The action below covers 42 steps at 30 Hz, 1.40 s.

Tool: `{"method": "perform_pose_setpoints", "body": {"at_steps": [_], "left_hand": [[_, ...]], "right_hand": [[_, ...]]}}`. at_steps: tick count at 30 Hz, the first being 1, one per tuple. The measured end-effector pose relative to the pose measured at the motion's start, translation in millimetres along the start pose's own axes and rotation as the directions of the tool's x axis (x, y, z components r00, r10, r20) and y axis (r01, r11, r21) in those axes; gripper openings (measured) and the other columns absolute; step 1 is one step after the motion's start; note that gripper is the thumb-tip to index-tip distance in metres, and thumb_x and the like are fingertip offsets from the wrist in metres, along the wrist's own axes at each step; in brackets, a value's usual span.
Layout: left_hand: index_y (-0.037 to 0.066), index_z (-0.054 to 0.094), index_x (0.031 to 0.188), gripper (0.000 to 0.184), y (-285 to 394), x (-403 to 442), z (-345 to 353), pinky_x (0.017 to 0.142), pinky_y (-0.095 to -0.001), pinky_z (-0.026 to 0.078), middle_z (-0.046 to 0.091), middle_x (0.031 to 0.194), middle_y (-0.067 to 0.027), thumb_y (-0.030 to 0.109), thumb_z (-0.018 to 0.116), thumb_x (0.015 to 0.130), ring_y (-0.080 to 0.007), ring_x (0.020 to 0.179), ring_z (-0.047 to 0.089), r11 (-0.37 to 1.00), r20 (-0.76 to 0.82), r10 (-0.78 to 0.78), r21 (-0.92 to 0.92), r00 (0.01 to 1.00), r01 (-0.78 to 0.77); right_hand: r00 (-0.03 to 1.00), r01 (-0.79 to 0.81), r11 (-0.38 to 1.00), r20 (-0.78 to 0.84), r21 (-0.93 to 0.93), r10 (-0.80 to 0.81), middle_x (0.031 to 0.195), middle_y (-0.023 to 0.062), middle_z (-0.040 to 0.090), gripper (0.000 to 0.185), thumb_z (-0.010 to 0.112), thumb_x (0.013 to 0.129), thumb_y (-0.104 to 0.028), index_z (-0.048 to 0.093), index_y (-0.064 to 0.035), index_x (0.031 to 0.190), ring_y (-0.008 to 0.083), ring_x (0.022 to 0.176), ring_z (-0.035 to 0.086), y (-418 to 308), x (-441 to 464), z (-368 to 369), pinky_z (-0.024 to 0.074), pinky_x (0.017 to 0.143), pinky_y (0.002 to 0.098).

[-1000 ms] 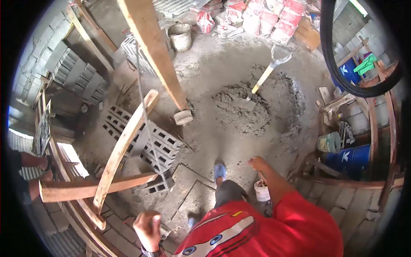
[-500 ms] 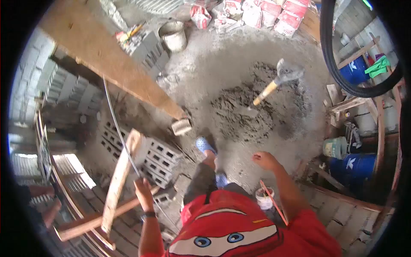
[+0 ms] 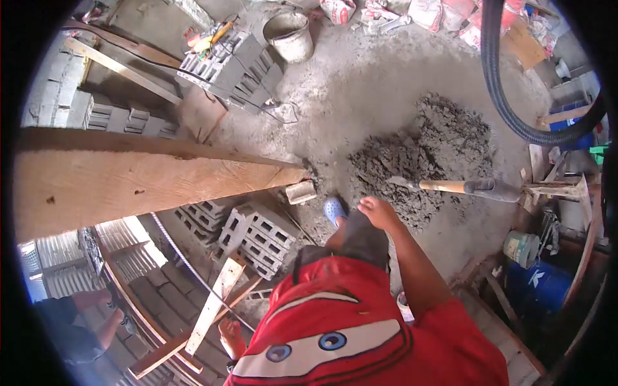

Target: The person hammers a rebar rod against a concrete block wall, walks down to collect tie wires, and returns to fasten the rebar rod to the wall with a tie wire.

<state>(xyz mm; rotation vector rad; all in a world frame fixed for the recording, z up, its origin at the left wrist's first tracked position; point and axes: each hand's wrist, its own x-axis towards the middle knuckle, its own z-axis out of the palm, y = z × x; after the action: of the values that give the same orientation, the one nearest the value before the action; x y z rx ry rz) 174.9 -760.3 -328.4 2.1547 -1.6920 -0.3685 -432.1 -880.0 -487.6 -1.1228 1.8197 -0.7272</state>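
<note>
My right hand (image 3: 378, 212) is in front of my right thigh, fingers curled in, with nothing visible in them. Low on the left, my left hand (image 3: 230, 336) has curled fingers and nothing plainly in its grasp; a ribbed steel bar (image 3: 187, 260) passes just above it. Nearby, two crossed pieces of lumber (image 3: 215, 302) lean beside the bar. Beyond my right hand lies a heap of wet mortar (image 3: 425, 148). A shovel with a wooden shaft (image 3: 443, 186) stands tilted there, its blade end at the mortar. Neither hand touches the shovel.
A thick wooden post (image 3: 154, 186) crosses the left side. Hollow blocks (image 3: 257, 238) are stacked near my feet. A bucket (image 3: 288, 38) and a block pile with tools (image 3: 232, 67) stand farther off. Blue drums (image 3: 541, 286) are at right. Another person (image 3: 71, 328) is at lower left.
My view has turned and shifted, so the post now lies more level across the left. My right hand appears nearer my leg. My left hand, earlier over the steel bar, now appears below it.
</note>
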Motion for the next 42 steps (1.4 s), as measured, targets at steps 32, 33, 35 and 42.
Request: {"method": "perform_pose_setpoints", "body": {"at_steps": [32, 33, 35, 42], "left_hand": [[0.014, 0.061, 0.116, 0.031, 593.2, 523.2, 400.0, 0.052, -0.0379, 0.049, 0.069, 0.085, -0.0057, 0.041, 0.059, 0.100, -0.0208, 0.060, 0.061, 0.991, 0.673, 0.067, -0.130, 0.737, 0.029], [0.014, 0.061, 0.117, 0.032, 611.5, 532.5, 410.7, 0.052, -0.0379, 0.049, 0.069, 0.085, -0.0056, 0.041, 0.059, 0.100, -0.0207, 0.060, 0.061, 0.991, 0.706, 0.064, -0.128, 0.706, 0.039], [0.015, 0.061, 0.118, 0.033, 646.0, 550.2, 431.9, 0.052, -0.0380, 0.049, 0.069, 0.086, -0.0054, 0.042, 0.059, 0.100, -0.0205, 0.060, 0.061, 0.992, 0.773, 0.045, -0.108, 0.633, 0.063], [0.016, 0.061, 0.122, 0.036, 752.3, 702.3, 534.3, 0.051, -0.0382, 0.048, 0.069, 0.087, -0.0046, 0.046, 0.059, 0.100, -0.0200, 0.059, 0.059, 0.980, 0.929, -0.055, -0.019, 0.366, 0.196]], "right_hand": [[0.936, -0.160, 0.795, 0.165, -0.585, 0.309, 0.105, 0.0188, 0.073, 0.042, 0.062, 0.095, -0.041, 0.073, -0.0077, 0.116, 0.0384, 0.094, 0.070, 48.8, 514.0, -474.1, 0.0565, 0.083, 0.0477], [0.938, -0.335, 0.896, -0.011, -0.291, 0.347, 0.109, 0.0194, 0.073, 0.045, 0.064, 0.094, -0.044, 0.072, -0.0082, 0.121, 0.0393, 0.096, 0.070, 49.2, 524.7, -503.0, 0.0558, 0.085, 0.0470], [0.883, -0.424, 0.904, -0.195, 0.060, 0.427, 0.113, 0.0201, 0.072, 0.049, 0.066, 0.094, -0.046, 0.070, -0.0087, 0.126, 0.0403, 0.098, 0.070, 56.2, 546.0, -565.0, 0.0551, 0.088, 0.0463], [0.833, -0.375, 0.925, -0.417, 0.059, 0.364, 0.124, 0.0180, 0.070, 0.045, 0.072, 0.093, -0.038, 0.068, -0.0093, 0.127, 0.0353, 0.109, 0.068, 63.8, 565.5, -717.5, 0.0542, 0.091, 0.0433]]}}
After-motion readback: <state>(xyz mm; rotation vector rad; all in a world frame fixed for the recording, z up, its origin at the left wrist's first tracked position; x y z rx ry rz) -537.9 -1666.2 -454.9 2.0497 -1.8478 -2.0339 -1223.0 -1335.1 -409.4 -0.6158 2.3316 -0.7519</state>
